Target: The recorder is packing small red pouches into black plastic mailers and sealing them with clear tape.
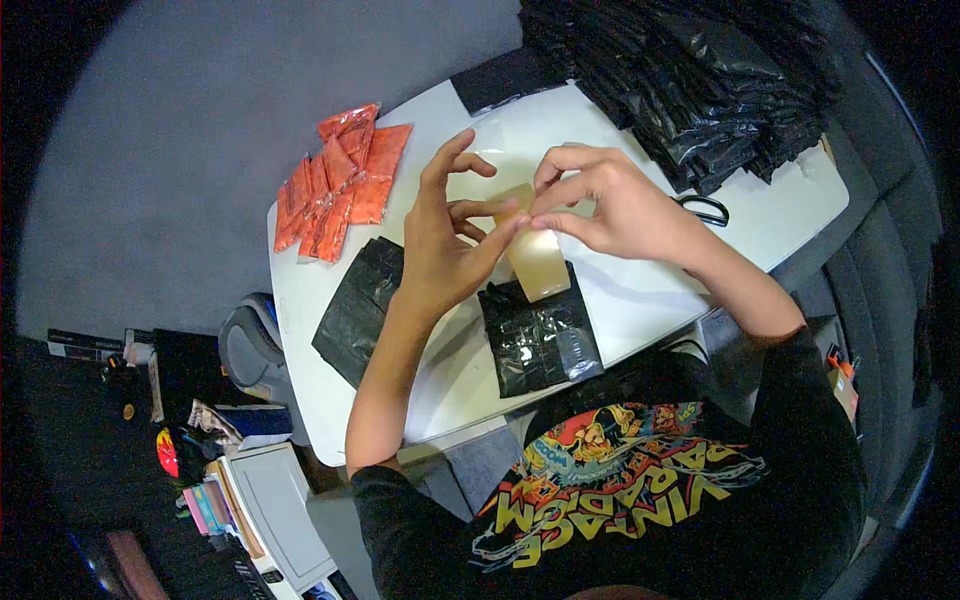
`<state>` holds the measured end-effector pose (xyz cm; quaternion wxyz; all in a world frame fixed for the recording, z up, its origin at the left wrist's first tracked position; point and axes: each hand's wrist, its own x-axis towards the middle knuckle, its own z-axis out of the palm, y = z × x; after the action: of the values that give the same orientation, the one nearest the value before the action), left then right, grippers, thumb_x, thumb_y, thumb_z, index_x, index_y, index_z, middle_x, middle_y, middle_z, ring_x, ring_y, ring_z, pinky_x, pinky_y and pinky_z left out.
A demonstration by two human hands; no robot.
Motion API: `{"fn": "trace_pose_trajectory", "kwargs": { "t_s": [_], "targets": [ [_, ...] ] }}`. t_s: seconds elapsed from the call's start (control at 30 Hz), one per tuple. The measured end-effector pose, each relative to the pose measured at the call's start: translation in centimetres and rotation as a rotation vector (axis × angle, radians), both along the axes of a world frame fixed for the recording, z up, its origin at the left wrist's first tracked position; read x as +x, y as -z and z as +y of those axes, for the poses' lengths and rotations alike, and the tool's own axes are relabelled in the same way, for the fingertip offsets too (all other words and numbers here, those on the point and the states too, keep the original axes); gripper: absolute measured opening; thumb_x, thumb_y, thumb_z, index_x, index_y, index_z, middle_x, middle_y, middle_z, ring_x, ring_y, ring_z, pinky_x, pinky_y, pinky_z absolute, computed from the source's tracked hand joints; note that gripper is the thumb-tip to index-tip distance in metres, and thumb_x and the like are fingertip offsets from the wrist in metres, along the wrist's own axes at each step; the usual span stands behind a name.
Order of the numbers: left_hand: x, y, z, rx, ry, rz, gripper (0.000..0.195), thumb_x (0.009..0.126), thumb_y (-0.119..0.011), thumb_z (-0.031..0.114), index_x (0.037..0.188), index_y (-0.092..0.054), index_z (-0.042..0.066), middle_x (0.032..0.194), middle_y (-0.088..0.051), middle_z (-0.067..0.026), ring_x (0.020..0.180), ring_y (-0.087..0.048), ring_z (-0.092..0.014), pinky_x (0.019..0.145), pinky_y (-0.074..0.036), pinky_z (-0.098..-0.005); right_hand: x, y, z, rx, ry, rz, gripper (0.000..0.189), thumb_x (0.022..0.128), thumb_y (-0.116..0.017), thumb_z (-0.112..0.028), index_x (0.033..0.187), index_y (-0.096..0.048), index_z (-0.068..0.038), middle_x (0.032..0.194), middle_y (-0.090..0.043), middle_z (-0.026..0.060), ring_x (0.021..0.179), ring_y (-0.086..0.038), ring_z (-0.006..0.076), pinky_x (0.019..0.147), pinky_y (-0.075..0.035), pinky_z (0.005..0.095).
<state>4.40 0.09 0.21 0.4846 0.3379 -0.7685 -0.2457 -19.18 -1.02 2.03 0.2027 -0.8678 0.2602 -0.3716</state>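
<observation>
A yellowish, translucent strip (546,274) hangs between my two hands above the table, its lower end over a folded black plastic bag (525,349). My left hand (439,240) pinches at its upper part with thumb and forefinger; the other fingers are spread. Close against that pinch, the thumb and fingertips of my right hand (607,202) meet at the same spot. Exactly what lies between the fingertips is too small to tell. Partly hidden behind my left forearm lies another folded black plastic bag (358,304).
Several orange packets in clear wrapping (337,184) lie at the white table's (300,360) far left. A large heap of black plastic bags (697,90) covers the far right. Near my right wrist is a black loop handle (709,211). A grey chair (251,345) stands left.
</observation>
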Motion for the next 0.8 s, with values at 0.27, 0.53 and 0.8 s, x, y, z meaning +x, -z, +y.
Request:
{"fn": "trace_pose_trajectory", "kwargs": {
  "t_s": [0.27,0.53,0.8],
  "targets": [
    [0.7,0.3,-0.4,0.052,0.034,-0.052,0.106,0.081,-0.087,0.002,0.162,-0.02,0.016,0.129,-0.056,-0.0158,0.094,-0.076,-0.022,0.058,-0.057,-0.0202,0.7,-0.3,0.1,-0.32,-0.05,0.164,0.016,0.084,-0.076,-0.005,0.098,-0.072,0.001,0.098,-0.065,0.0106,0.094,-0.065,0.0312,0.08,-0.056,0.0438],
    [-0.4,-1.4,1.1,0.191,0.071,-0.088,0.121,0.067,-0.098,0.018,0.163,-0.024,0.015,0.128,-0.062,-0.0136,0.106,-0.076,-0.029,0.06,-0.062,-0.0285,1.0,-1.0,-1.3,-0.275,0.109,0.21,0.021,0.081,-0.074,-0.007,0.094,-0.059,0.0,0.094,-0.063,0.0152,0.093,-0.065,0.0376,0.079,-0.056,0.0459],
    [-0.3,-1.0,-0.1,0.322,-0.057,0.102,0.103,0.081,-0.089,0.008,0.161,-0.024,0.013,0.107,-0.068,-0.0138,0.09,-0.076,-0.02,0.062,-0.06,-0.0228,3.0,0.1,-0.3,-0.297,0.218,0.062,0.014,0.084,-0.071,-0.007,0.094,-0.063,0.0,0.091,-0.063,0.0163,0.089,-0.066,0.0379,0.077,-0.055,0.047]
  ]
}}
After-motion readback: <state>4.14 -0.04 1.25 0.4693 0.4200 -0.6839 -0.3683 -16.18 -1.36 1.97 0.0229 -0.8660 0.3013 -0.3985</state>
